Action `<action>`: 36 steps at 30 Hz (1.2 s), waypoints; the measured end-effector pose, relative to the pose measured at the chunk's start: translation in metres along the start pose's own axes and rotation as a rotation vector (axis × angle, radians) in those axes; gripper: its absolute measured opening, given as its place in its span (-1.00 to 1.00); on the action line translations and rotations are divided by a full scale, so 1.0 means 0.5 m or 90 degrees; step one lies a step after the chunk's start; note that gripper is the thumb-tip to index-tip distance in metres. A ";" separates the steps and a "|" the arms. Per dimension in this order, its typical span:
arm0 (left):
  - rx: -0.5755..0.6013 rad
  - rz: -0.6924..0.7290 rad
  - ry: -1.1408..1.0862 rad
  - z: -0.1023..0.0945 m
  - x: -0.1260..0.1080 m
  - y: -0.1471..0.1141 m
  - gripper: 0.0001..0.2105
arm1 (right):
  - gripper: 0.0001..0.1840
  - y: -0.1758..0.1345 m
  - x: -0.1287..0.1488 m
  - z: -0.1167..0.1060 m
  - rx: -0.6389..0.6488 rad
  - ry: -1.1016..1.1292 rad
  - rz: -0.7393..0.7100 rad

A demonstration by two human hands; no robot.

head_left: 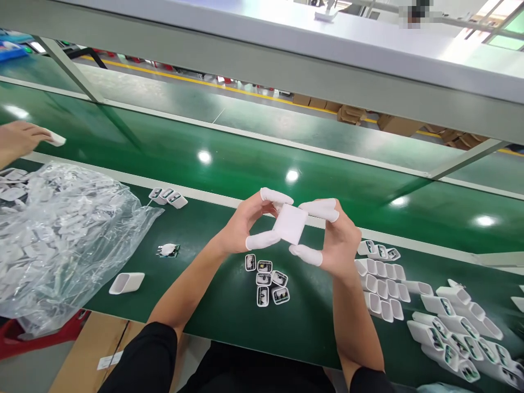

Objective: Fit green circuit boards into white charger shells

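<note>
Factory assembly area: in front of me, a long green worktop [311,333] bears rows of white casings [371,267], some with circuit boards [446,307] showing inside, beside a glossy green strip [245,169] that resembles a conveyor. A clear bag [69,245] bulges with loose white parts. Beyond, cardboard boxes [399,124] lie near a yellow floor line [196,81].

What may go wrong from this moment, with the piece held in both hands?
The white piece might slip: the left hand and right hand seem to hold it only by covered fingertips. If dropped, it may hit the open cases nearby. The left forearm might knock the loose board beside it.
</note>
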State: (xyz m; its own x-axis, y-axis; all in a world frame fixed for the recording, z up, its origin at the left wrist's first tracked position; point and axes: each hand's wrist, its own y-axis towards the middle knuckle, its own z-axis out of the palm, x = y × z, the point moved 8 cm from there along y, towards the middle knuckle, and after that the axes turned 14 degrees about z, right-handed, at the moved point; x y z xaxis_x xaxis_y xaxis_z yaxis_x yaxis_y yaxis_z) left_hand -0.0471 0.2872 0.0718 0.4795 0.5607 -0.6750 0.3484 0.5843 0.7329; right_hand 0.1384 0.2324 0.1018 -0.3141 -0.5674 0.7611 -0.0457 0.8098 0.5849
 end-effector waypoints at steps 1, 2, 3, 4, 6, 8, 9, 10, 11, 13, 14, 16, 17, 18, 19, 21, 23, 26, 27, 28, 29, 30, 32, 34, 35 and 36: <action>0.008 0.001 0.002 -0.001 -0.002 0.002 -0.44 | -0.41 0.003 -0.012 0.002 0.022 0.038 0.032; 0.012 -0.002 0.001 0.000 -0.002 0.003 -0.43 | -0.45 0.005 -0.023 0.005 0.040 0.074 0.061; 0.010 -0.008 -0.002 0.003 -0.001 0.004 -0.43 | -0.48 0.007 -0.034 0.007 0.051 0.106 0.087; 0.002 -0.015 -0.005 0.006 0.000 0.004 -0.44 | -0.50 0.009 -0.044 0.008 0.055 0.132 0.108; -0.042 -0.034 -0.011 0.011 0.006 0.001 -0.48 | -0.49 0.013 -0.060 0.012 0.054 0.165 0.144; -0.120 -0.069 -0.031 0.015 0.018 -0.007 -0.51 | -0.47 0.015 -0.072 0.016 0.050 0.170 0.176; -0.161 -0.093 -0.051 0.018 0.025 -0.013 -0.51 | -0.48 0.015 -0.076 0.018 0.050 0.165 0.191; -0.198 -0.119 -0.073 0.021 0.034 -0.019 -0.51 | -0.50 0.016 -0.079 0.020 0.052 0.158 0.205; -0.229 -0.141 -0.093 0.024 0.041 -0.026 -0.50 | -0.51 0.016 -0.080 0.022 0.055 0.152 0.216; -0.268 -0.166 -0.120 0.030 0.052 -0.034 -0.49 | -0.53 0.016 -0.080 0.025 0.063 0.146 0.227; -0.281 -0.170 -0.124 0.032 0.055 -0.036 -0.48 | -0.54 0.016 -0.079 0.026 0.066 0.147 0.229; -0.307 -0.162 -0.120 0.031 0.059 -0.039 -0.47 | -0.55 0.017 -0.078 0.028 0.069 0.156 0.231; -0.320 -0.153 -0.117 0.029 0.060 -0.040 -0.47 | -0.56 0.018 -0.078 0.030 0.071 0.164 0.235; -0.332 -0.143 -0.115 0.028 0.061 -0.041 -0.47 | -0.56 0.018 -0.079 0.032 0.073 0.171 0.240; -0.344 -0.132 -0.114 0.027 0.062 -0.042 -0.48 | -0.55 0.019 -0.082 0.033 0.074 0.179 0.248; -0.360 -0.121 -0.120 0.029 0.065 -0.046 -0.47 | -0.50 0.020 -0.089 0.035 0.075 0.188 0.262; -0.371 -0.133 -0.133 0.036 0.073 -0.052 -0.45 | -0.48 0.021 -0.098 0.035 0.077 0.190 0.277; -0.389 -0.185 -0.174 0.054 0.087 -0.062 -0.44 | -0.51 0.023 -0.114 0.031 0.078 0.188 0.302; -0.398 -0.207 -0.193 0.061 0.092 -0.066 -0.43 | -0.52 0.023 -0.120 0.029 0.074 0.182 0.313; -0.405 -0.230 -0.211 0.069 0.096 -0.069 -0.45 | -0.53 0.022 -0.126 0.027 0.068 0.172 0.327; -0.410 -0.248 -0.228 0.077 0.100 -0.071 -0.48 | -0.52 0.021 -0.132 0.025 0.062 0.161 0.342; -0.415 -0.263 -0.242 0.083 0.102 -0.073 -0.52 | -0.52 0.020 -0.137 0.024 0.059 0.148 0.359; -0.423 -0.278 -0.258 0.092 0.106 -0.074 -0.62 | -0.49 0.017 -0.146 0.026 0.062 0.130 0.392; -0.433 -0.280 -0.261 0.093 0.109 -0.076 -0.66 | -0.49 0.015 -0.150 0.031 0.076 0.125 0.412; -0.440 -0.279 -0.257 0.091 0.111 -0.078 -0.66 | -0.49 0.014 -0.152 0.034 0.083 0.126 0.418; -0.446 -0.278 -0.252 0.089 0.113 -0.079 -0.66 | -0.49 0.014 -0.153 0.036 0.089 0.131 0.424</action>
State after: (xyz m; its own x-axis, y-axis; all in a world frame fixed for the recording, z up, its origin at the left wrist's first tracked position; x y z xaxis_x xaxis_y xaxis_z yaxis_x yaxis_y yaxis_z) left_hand 0.0022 0.2695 0.0083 0.7064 0.0399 -0.7067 0.0574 0.9919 0.1133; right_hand 0.1452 0.2841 0.0426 -0.1329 0.0493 0.9899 -0.0317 0.9980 -0.0539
